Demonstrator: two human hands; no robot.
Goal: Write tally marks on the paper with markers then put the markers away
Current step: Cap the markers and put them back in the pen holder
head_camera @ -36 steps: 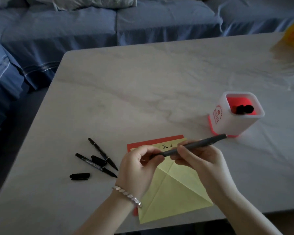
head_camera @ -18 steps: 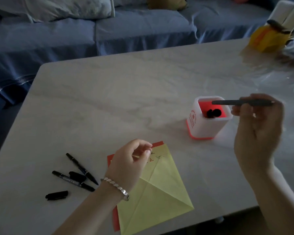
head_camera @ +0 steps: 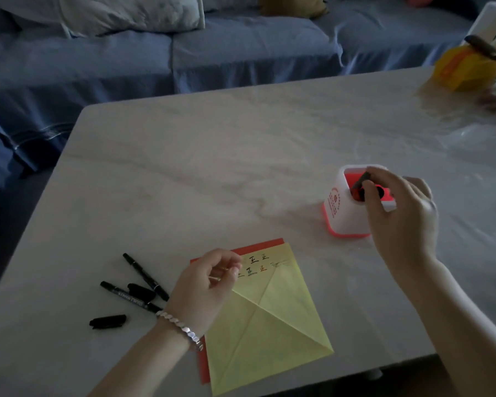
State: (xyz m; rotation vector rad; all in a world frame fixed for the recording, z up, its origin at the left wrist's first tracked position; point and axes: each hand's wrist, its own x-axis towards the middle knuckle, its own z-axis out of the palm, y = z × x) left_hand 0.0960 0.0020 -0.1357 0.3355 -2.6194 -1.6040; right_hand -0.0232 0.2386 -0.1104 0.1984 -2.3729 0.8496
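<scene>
head view: the right hand (head_camera: 398, 213) pinches a dark marker (head_camera: 362, 179) by its upper end, tilted, its lower end already inside the mouth of the white pen holder (head_camera: 341, 216) with the red base, where other dark marker ends show. the left hand (head_camera: 204, 285) hovers over the top corner of the yellow paper (head_camera: 269, 325), fingers loosely curled, with nothing seen in it. two more markers (head_camera: 145, 276) lie left of the paper on the table (head_camera: 212, 167), seemingly uncapped, with two loose caps (head_camera: 108, 321) near them. likely trouble: the marker could catch on those already in the holder or on its rim and tip the holder, which looks light. bare tips left lying could dry out or mark the table, and the left wrist might smear fresh ink. readable writing: rows of 正 tally marks (head_camera: 258, 257) in black, one in red. the holder's red print and the white lettering on one marker barrel are too small to read.
</scene>
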